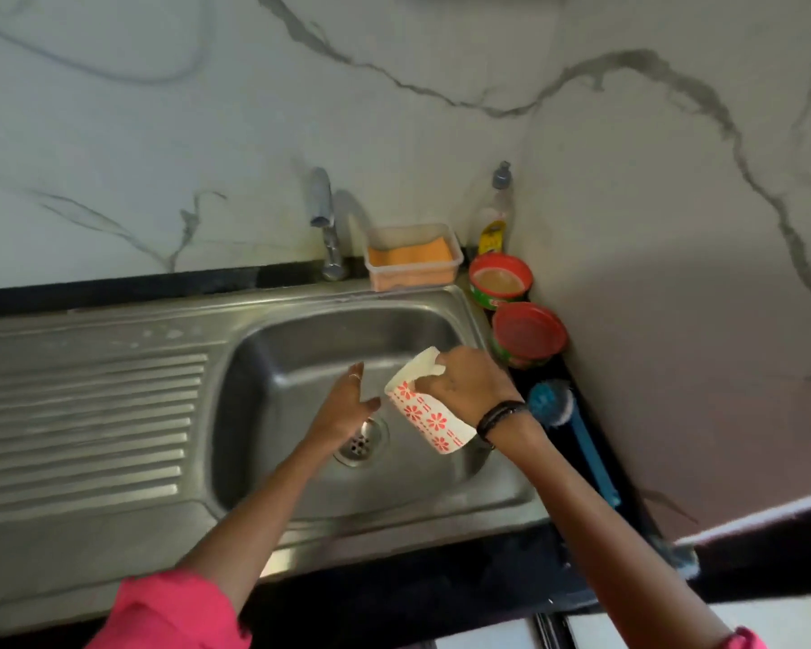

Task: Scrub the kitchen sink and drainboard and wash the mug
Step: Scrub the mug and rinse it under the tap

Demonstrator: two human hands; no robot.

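Pink sleeve (174, 611) nearest; left hand (347, 407) hovers released over the sink (300, 348). Right hand (469, 384), at three o'clock, grasps the tilted mug (424, 414). Tap (321, 199) looks dry, so washing and scrubbing seem unfinished.

Stainless-steel sink (300, 348): 1 rectangular basin with a round perforated drain (361, 440) in its floor. Drainboard (85, 414): ribbed steel surface joined to the basin's left side, with pale streaks near its back edge. Mug (424, 414): white, printed with red flower motifs and dashes, tilted on its side above the basin just right of the drain, mouth toward the lower right, base toward the back.
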